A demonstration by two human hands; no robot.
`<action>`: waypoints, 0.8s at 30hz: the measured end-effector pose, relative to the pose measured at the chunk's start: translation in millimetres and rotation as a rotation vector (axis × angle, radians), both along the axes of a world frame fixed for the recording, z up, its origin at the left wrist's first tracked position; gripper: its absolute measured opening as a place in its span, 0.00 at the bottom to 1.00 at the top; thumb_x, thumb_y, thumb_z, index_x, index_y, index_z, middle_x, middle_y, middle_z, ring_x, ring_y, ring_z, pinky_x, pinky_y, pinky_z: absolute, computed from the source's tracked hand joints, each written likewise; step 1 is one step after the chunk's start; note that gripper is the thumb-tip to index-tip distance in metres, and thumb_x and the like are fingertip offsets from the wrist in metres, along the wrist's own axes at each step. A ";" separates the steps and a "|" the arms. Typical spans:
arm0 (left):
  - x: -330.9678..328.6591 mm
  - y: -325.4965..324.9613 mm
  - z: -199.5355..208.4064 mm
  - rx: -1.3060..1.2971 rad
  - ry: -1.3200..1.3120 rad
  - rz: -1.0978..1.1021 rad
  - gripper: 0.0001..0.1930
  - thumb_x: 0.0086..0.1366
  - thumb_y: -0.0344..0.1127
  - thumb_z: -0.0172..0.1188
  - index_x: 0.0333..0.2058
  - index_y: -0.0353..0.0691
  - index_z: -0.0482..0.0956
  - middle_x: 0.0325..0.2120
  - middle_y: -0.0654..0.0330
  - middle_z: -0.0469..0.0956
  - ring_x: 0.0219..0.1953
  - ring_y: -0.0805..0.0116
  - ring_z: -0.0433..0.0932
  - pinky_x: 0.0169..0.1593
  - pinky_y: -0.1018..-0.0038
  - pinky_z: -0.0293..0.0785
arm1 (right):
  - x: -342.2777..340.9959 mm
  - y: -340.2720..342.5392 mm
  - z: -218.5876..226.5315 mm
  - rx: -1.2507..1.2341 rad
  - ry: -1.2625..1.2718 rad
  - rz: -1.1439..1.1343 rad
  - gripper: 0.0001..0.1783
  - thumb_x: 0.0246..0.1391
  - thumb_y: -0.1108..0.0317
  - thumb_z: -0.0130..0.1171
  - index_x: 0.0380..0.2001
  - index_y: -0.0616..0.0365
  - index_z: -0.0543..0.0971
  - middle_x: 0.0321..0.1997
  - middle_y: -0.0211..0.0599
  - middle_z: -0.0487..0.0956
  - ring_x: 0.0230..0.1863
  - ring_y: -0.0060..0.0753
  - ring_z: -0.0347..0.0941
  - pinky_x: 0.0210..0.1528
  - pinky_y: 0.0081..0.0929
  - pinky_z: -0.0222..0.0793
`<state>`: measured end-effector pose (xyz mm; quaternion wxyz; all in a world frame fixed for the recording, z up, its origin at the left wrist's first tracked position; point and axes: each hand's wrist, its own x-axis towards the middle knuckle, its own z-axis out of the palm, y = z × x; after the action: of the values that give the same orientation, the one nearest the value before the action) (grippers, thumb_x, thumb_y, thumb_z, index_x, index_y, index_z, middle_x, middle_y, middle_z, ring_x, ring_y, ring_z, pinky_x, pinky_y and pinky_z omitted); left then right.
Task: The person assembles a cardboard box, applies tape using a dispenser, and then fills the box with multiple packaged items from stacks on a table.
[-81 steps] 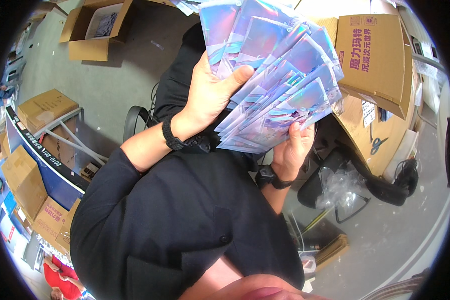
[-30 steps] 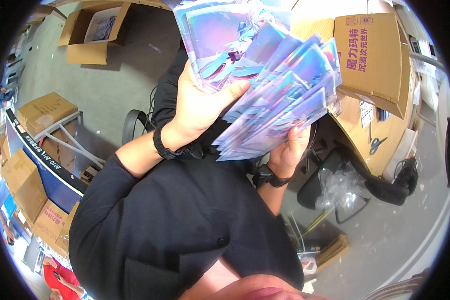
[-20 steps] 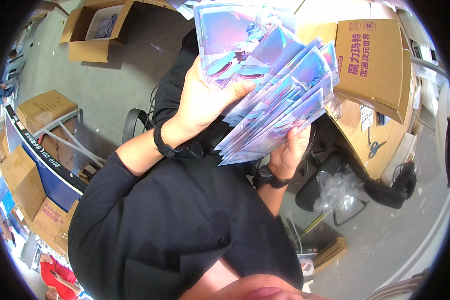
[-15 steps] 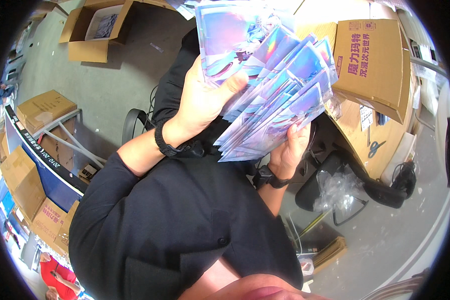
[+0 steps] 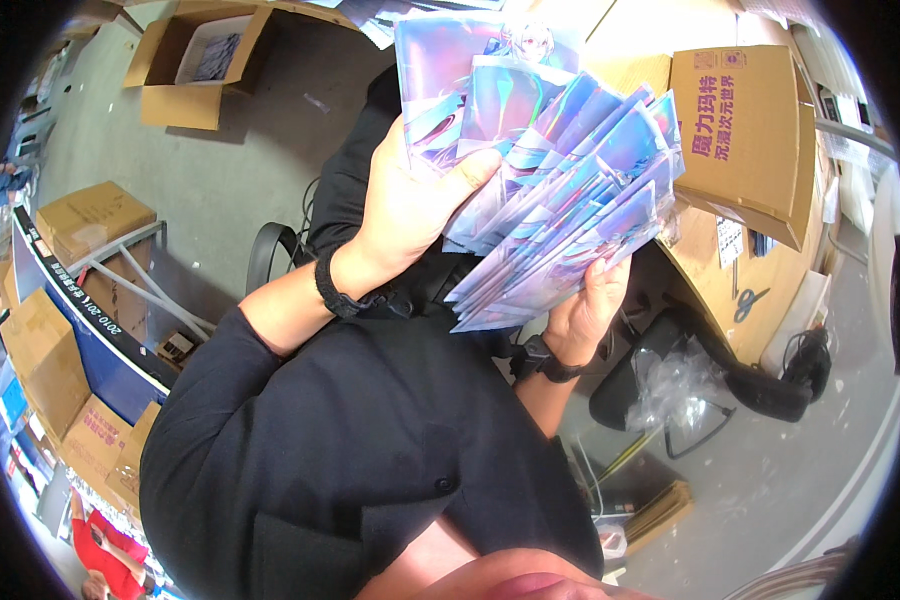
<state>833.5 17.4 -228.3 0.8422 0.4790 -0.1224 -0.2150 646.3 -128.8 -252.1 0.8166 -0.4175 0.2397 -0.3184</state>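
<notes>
A thick fan of shiny, holographic illustrated cards (image 5: pixel 560 200) in blue and violet is spread between my hands, above my lap. My left hand (image 5: pixel 410 200) grips the left part of the fan, its thumb lying across the front of the cards. At the lower right my right hand (image 5: pixel 585 310) pinches the rest, thumb on the front card. A silver-haired character shows on the rearmost card. The fingers behind the cards are hidden.
A brown cardboard box (image 5: pixel 740 140) stands on the wooden table (image 5: pixel 705 285) at right, near scissors (image 5: pixel 750 304). Clear plastic bags (image 5: pixel 680 380) lie on a black chair below. An open carton (image 5: pixel 150 60) is at upper left. A person in red (image 5: pixel 110 550) is at lower left.
The fan has spread wider: a second card front now shows beside my left thumb, and the right part has slid slightly right and down with my right hand.
</notes>
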 end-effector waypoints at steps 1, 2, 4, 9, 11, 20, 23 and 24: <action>1.4 -0.6 -0.8 0.000 -0.004 -0.008 0.29 0.68 0.26 0.71 0.64 0.31 0.70 0.56 0.56 0.81 0.57 0.70 0.79 0.62 0.70 0.76 | -0.5 0.5 -1.1 -0.012 0.008 -0.001 0.37 0.65 0.70 0.67 0.71 0.65 0.62 0.67 0.43 0.75 0.65 0.39 0.73 0.71 0.39 0.65; 2.5 -0.3 -0.5 0.010 -0.005 -0.019 0.29 0.68 0.27 0.72 0.64 0.31 0.70 0.56 0.56 0.80 0.57 0.71 0.79 0.62 0.70 0.76 | -1.5 0.9 -3.0 -0.023 0.015 -0.002 0.36 0.66 0.69 0.66 0.72 0.66 0.62 0.67 0.43 0.75 0.65 0.39 0.73 0.71 0.39 0.65; 4.8 1.2 1.6 0.028 -0.008 -0.039 0.30 0.67 0.27 0.72 0.64 0.31 0.70 0.57 0.56 0.80 0.57 0.71 0.79 0.63 0.70 0.75 | -1.6 2.1 -4.2 -0.033 0.020 0.003 0.35 0.67 0.69 0.65 0.71 0.66 0.63 0.67 0.43 0.75 0.65 0.39 0.74 0.71 0.39 0.65; -0.1 1.1 2.6 -0.159 0.153 0.019 0.21 0.79 0.37 0.59 0.64 0.32 0.72 0.57 0.57 0.81 0.56 0.72 0.79 0.63 0.72 0.73 | -4.2 2.9 -5.9 0.019 0.053 -0.044 0.37 0.65 0.70 0.67 0.72 0.65 0.63 0.68 0.42 0.74 0.66 0.38 0.72 0.72 0.39 0.63; -0.2 2.6 3.7 -0.164 0.168 0.023 0.20 0.82 0.39 0.53 0.63 0.32 0.73 0.56 0.58 0.81 0.56 0.73 0.79 0.62 0.73 0.73 | -5.2 1.5 -3.1 0.009 0.045 -0.056 0.36 0.66 0.70 0.66 0.72 0.65 0.63 0.68 0.42 0.74 0.66 0.37 0.72 0.72 0.38 0.62; -2.8 6.7 -4.3 -0.086 0.049 -0.073 0.17 0.82 0.34 0.53 0.62 0.32 0.75 0.54 0.60 0.82 0.56 0.74 0.78 0.61 0.72 0.73 | -0.1 8.3 5.9 -0.093 0.081 -0.081 0.33 0.67 0.69 0.63 0.70 0.66 0.64 0.67 0.41 0.74 0.66 0.37 0.72 0.71 0.38 0.63; -2.0 3.8 4.2 -0.098 0.096 -0.209 0.29 0.73 0.39 0.67 0.65 0.30 0.69 0.60 0.56 0.78 0.63 0.68 0.74 0.67 0.68 0.70 | 8.9 10.7 8.2 -0.134 0.071 -0.103 0.33 0.67 0.71 0.62 0.71 0.66 0.64 0.67 0.41 0.75 0.66 0.36 0.71 0.71 0.36 0.62; 0.1 4.3 4.6 -0.048 0.020 -0.255 0.34 0.70 0.40 0.71 0.66 0.30 0.68 0.60 0.55 0.77 0.63 0.68 0.74 0.67 0.68 0.70 | 11.3 10.3 10.3 -0.159 0.060 -0.092 0.33 0.68 0.72 0.61 0.72 0.66 0.63 0.67 0.41 0.73 0.67 0.36 0.70 0.73 0.37 0.61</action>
<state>833.6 21.8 -223.7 0.8204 0.4372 -0.1791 -0.3220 657.6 -118.5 -241.8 0.7579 -0.4787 0.2569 -0.3612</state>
